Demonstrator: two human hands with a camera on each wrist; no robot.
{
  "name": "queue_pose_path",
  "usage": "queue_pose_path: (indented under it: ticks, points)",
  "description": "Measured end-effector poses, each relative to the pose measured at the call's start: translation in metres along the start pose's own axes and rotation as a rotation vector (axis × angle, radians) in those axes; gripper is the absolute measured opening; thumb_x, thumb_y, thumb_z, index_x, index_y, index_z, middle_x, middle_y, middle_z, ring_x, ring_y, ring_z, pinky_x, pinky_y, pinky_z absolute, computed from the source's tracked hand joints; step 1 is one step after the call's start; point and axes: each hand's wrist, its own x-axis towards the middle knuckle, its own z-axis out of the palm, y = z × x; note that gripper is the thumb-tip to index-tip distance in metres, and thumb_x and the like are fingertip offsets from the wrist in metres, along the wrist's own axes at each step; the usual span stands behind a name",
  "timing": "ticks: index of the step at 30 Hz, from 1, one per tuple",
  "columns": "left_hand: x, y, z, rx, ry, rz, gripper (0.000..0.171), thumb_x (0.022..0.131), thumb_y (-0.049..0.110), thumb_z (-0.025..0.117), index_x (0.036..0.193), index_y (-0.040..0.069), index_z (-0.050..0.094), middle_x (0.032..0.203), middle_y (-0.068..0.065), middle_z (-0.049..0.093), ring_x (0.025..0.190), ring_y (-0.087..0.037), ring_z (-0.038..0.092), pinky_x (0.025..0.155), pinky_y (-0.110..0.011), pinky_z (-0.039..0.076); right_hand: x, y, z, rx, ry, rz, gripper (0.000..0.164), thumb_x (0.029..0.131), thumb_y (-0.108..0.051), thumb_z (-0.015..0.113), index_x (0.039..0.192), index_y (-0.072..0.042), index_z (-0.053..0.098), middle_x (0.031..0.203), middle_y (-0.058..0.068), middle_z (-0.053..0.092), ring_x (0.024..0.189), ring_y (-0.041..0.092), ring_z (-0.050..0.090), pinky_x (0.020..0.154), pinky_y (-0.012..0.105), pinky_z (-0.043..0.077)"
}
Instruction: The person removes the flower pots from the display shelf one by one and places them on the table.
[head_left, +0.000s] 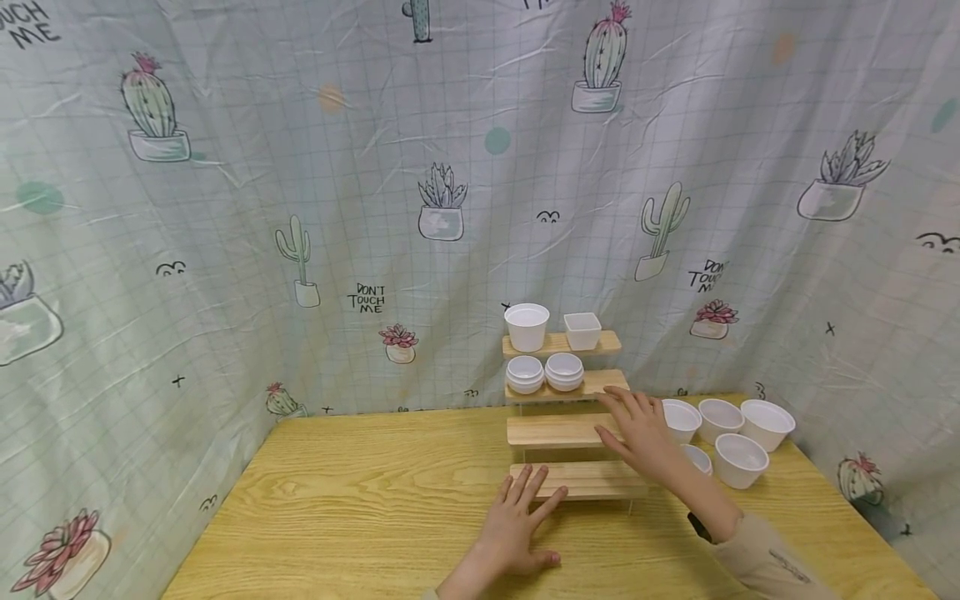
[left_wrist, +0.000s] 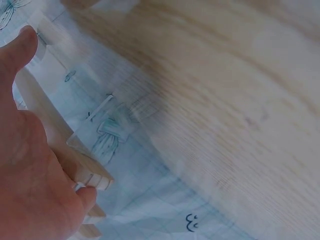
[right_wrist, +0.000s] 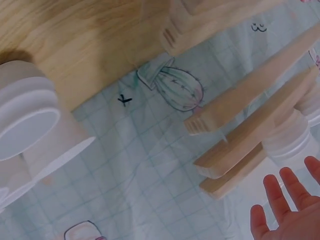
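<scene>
A wooden tiered stand with clear supports stands on the table. My left hand has its fingers spread over the left end of the lowest tier, fingertips right at the board. In the left wrist view the palm of that hand shows beside the boards. My right hand, fingers extended, is at the stand's right side, reaching up to the second tier. A round white pot and a square white pot stand on top. Below them sit two round white stacked pots, left and right.
Right of the stand, several white pots are grouped on the wooden table, partly behind my right arm. A curtain printed with cacti hangs behind the table and along its sides.
</scene>
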Motion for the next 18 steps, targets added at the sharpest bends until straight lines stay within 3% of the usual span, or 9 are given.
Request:
queue_pose_path:
  ticks: [6,13,18]
  points:
    - [-0.002,0.000,0.001,-0.025,0.028,0.008,0.085,0.077,0.072,0.038,0.143,0.035,0.001,0.152,-0.004,0.005,0.139,-0.024,0.012,0.110,-0.037,0.022,0.014,-0.004,0.004,-0.033,0.007,-0.022,0.053,0.073,-0.023,0.069,0.120,-0.008,0.053,0.120,0.014,0.052,0.099,0.030,0.050,0.075,0.049,0.036]
    - [0.001,0.001,-0.003,-0.033,-0.013,0.004,0.083,0.074,0.070,0.045,0.143,0.034,0.015,0.150,-0.005,0.018,0.136,-0.026,0.022,0.106,-0.040,0.030,0.023,-0.004,0.010,-0.067,0.009,-0.050,0.053,0.072,-0.023,0.070,0.119,-0.008,0.054,0.119,0.013,0.053,0.102,0.028,0.049,0.074,0.051,0.038]
    - [0.000,0.000,-0.005,-0.022,-0.030,-0.002,0.082,0.075,0.071,0.043,0.142,0.034,0.014,0.150,-0.005,0.017,0.136,-0.025,0.022,0.106,-0.039,0.030,0.029,-0.005,0.015,-0.048,0.003,-0.064,0.053,0.072,-0.022,0.070,0.120,-0.007,0.053,0.120,0.015,0.052,0.105,0.030,0.048,0.076,0.053,0.037]
